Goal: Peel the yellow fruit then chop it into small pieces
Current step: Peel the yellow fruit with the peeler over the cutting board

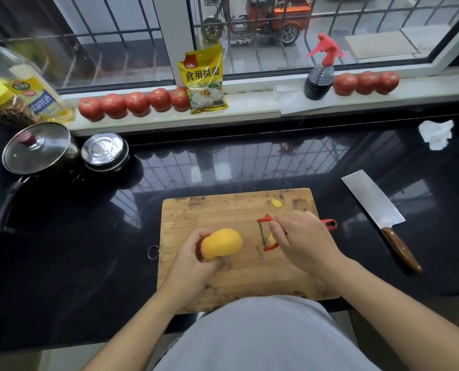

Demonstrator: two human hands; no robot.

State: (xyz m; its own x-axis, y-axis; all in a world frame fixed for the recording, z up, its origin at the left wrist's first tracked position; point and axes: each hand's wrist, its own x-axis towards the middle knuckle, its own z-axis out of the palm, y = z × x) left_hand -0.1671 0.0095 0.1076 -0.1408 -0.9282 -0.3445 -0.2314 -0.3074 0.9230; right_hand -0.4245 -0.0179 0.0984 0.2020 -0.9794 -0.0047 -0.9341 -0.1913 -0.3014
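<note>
**Fruit in one hand, peeler in the other, over the board**

Nearest to us, the left hand (193, 259) is curled round the yellow fruit (221, 243), gripping it from below and behind, just above the near-left part of the wooden cutting board (223, 285). The fruit's smooth yellow side faces up. Right beside it, the right hand (306, 236) is clenched on the red peeler (267, 232), fingers wrapped over the handle, the handle's looped end poking out past the knuckles on the right. The blade stands just apart from the fruit, and a scrap of yellow peel (271, 239) clings to it.

Further up the board, near its far edge, a small bit of yellow peel (276, 203) lies on its own. The board sits on the glossy black desk (89, 263). Off to the right, well apart from the board, a cleaver (375, 204) with a wooden handle lies flat on the desk, blade pointing away.

Far left, a pot with a glass lid (36, 148) and a round metal lid (103, 150) sit side by side. Far right, a crumpled white tissue (437, 133).

At the back, the windowsill holds a row of tomatoes (137, 103), a yellow packet (204, 79) leaning upright, a dark spray bottle with a red trigger (320, 73), and three more tomatoes (366, 83). In the far-left corner stand an oil bottle (32, 84) and a yellow-capped jar (2, 103).
</note>
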